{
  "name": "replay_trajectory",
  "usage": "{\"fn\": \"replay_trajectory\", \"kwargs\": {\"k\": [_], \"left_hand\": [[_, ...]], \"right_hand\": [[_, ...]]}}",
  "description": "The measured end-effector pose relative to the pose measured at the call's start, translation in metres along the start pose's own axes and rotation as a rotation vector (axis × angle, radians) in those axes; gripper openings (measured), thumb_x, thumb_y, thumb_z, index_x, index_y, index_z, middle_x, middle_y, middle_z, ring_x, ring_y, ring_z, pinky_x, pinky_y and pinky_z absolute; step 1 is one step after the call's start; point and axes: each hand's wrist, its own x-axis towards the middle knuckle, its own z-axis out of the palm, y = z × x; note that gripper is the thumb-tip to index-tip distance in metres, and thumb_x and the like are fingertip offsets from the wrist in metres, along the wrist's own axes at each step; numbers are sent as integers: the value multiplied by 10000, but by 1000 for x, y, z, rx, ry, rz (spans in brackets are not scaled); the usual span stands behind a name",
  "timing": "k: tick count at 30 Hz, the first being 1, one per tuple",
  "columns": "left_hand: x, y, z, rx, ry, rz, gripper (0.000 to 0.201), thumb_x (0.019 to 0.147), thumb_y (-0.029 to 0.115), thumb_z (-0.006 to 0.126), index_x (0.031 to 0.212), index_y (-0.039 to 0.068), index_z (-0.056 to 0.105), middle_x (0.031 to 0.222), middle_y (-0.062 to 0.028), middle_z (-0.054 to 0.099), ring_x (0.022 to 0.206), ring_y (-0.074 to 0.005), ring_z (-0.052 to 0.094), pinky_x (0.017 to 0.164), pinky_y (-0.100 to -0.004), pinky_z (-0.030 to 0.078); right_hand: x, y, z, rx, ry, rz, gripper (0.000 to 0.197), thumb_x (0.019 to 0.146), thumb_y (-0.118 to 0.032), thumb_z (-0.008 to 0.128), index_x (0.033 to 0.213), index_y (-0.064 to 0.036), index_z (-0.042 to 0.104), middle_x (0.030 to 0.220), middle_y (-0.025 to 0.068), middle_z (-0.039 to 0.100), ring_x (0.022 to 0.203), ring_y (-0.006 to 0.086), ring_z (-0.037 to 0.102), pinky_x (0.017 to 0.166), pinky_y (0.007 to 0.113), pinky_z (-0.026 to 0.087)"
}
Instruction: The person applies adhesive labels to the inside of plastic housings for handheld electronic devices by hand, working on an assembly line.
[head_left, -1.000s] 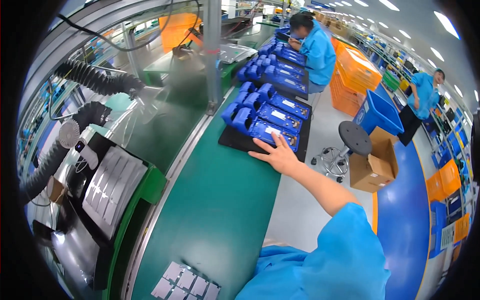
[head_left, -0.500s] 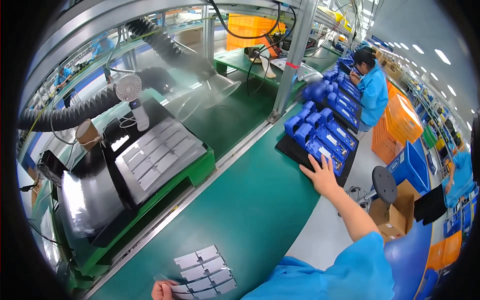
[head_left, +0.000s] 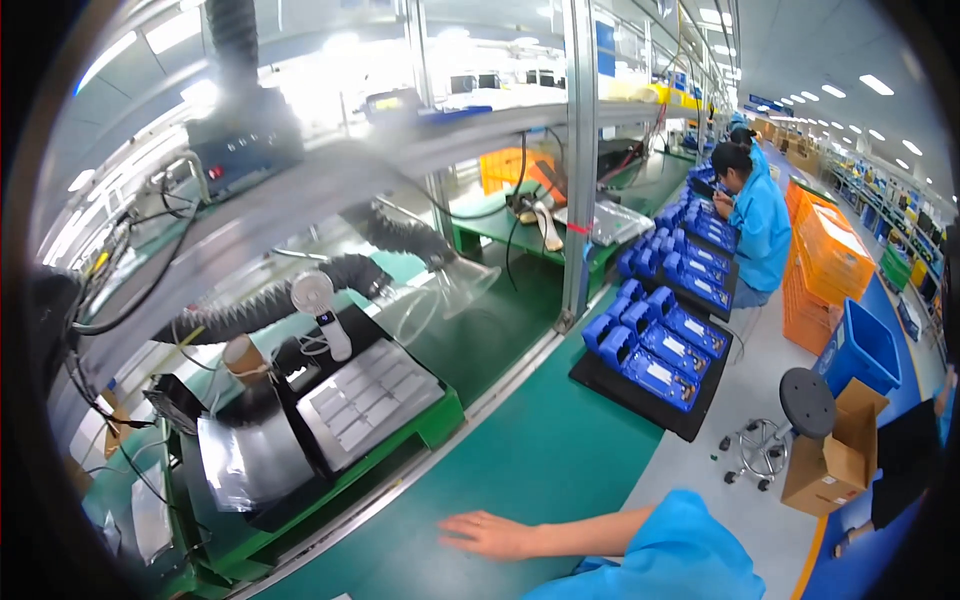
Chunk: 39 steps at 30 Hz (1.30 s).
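Note:
My right hand stretches leftward over the green worktop, fingers extended and palm down, holding nothing. Whether it touches the surface I cannot tell. Only a sliver of a pale sheet shows at the lower edge, close to that hand. My left hand is out of the picture. Farther right, several blue plastic housings with white labels lie in rows on a black tray, apart from my hand.
A green stand at left bears a sheet of grey die-cut pieces, a small white fan and flexible ducting. A metal post rises behind the worktop. A stool, cardboard box and seated co-worker are at right.
My right hand has left the tray of blue housings and moved left and nearer over the worktop. My left hand and most of the pale sheet have dropped out as the view tilted up.

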Motion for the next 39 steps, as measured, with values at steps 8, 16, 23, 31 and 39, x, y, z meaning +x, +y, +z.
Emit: {"fn": "replay_trajectory", "kwargs": {"k": [8,16,23,31,39], "left_hand": [[14,-9,25,-113,108,-50,384,870,310,578,989,-54,612,889,-271,618,740,-385,557,709,-443,451],[24,-30,10,-76,126,-75,399,868,312,579,1032,-50,610,940,-276,618,771,-385,561,736,-442,454],[27,-35,30,-49,23,-121,415,866,314,579,1069,-46,608,984,-281,617,798,-385,564,759,-440,456],[-26,-34,-41,0,367,-231,231,861,177,545,944,-23,624,1015,-228,608,940,-386,578,851,-425,447],[-83,-123,-113,189,904,-595,132,851,156,587,870,33,630,1088,-185,579,1084,-338,496,916,-413,401]], "right_hand": [[6,2,4,135,140,85,573,736,-29,542,1299,-88,452,1334,165,432,1124,323,500,898,397,441],[44,99,-237,-261,934,590,285,824,-145,542,1095,-62,516,684,146,598,618,309,608,550,421,487],[12,252,-527,-284,738,1061,695,727,12,496,1402,-97,366,715,129,606,547,189,581,479,338,463],[26,153,-288,-149,690,374,440,925,-150,463,1339,-5,429,1098,159,633,896,221,632,788,313,486],[25,-12,-137,204,-113,484,472,893,-228,576,1335,-113,460,671,128,619,549,269,563,544,396,459]]}}
